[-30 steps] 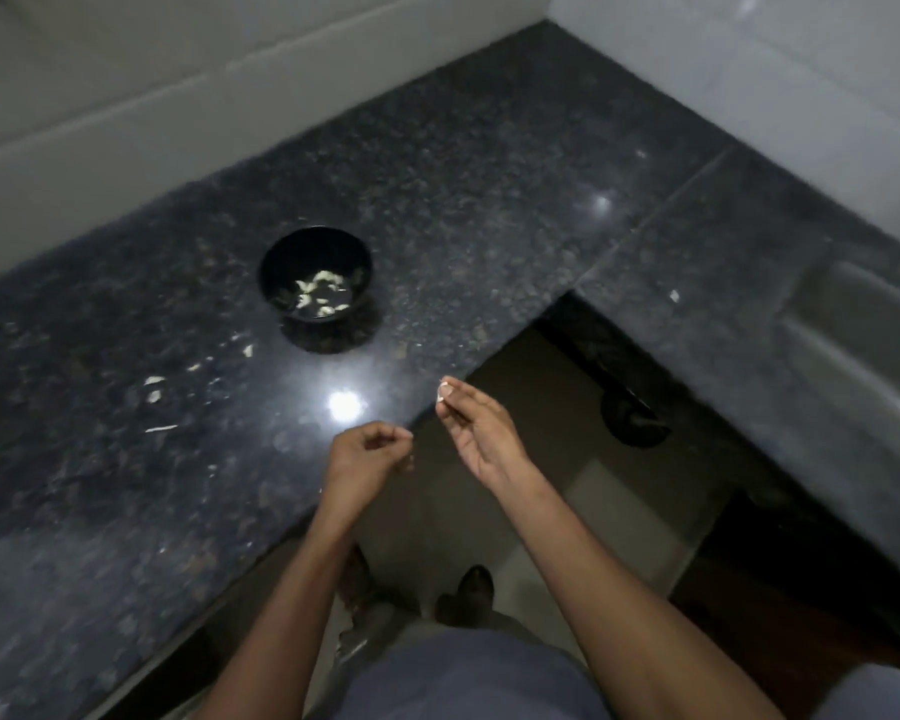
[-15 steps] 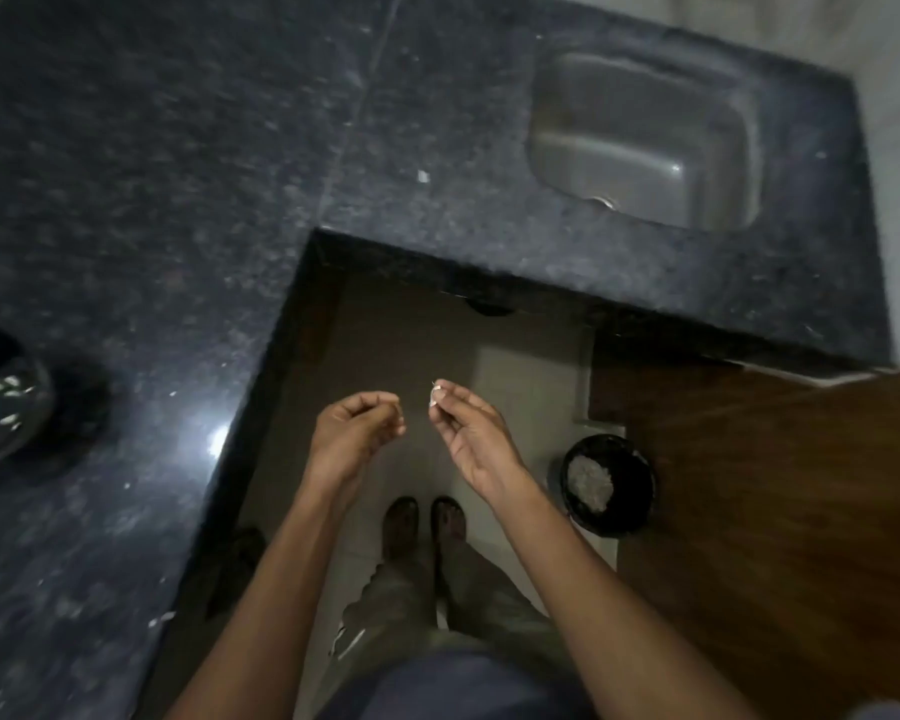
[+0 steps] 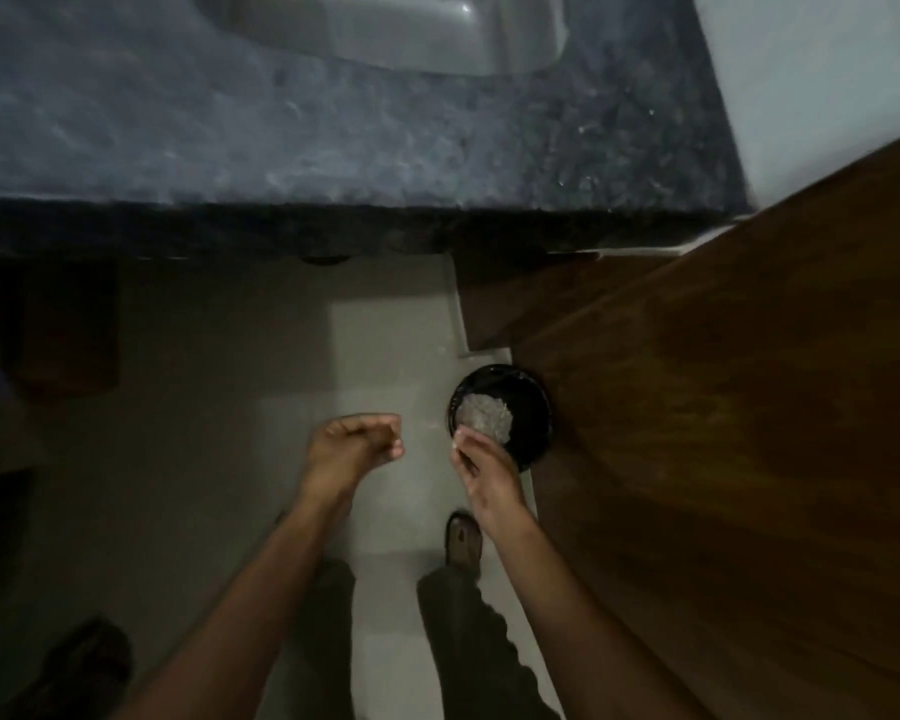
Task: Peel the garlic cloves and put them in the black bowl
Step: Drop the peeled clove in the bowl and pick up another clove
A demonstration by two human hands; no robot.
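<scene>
We have turned from the worktop [image 3: 333,148]; right hand [image 3: 481,472] pinches peel over the floor bin [image 3: 510,413], left hand [image 3: 352,449] curled, contents unclear.

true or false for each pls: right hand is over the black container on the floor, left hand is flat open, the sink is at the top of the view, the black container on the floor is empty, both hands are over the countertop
1. The right hand is held above the black container on the floor. True.
2. The left hand is spread flat open. False: its fingers are curled in; whether it holds anything cannot be told.
3. The sink shows at the top of the view. True.
4. The black container is empty. False: a pale heap of scraps lies in it.
5. Both hands are over the countertop. False: they are over the floor, nearer the person than the counter edge.
</scene>
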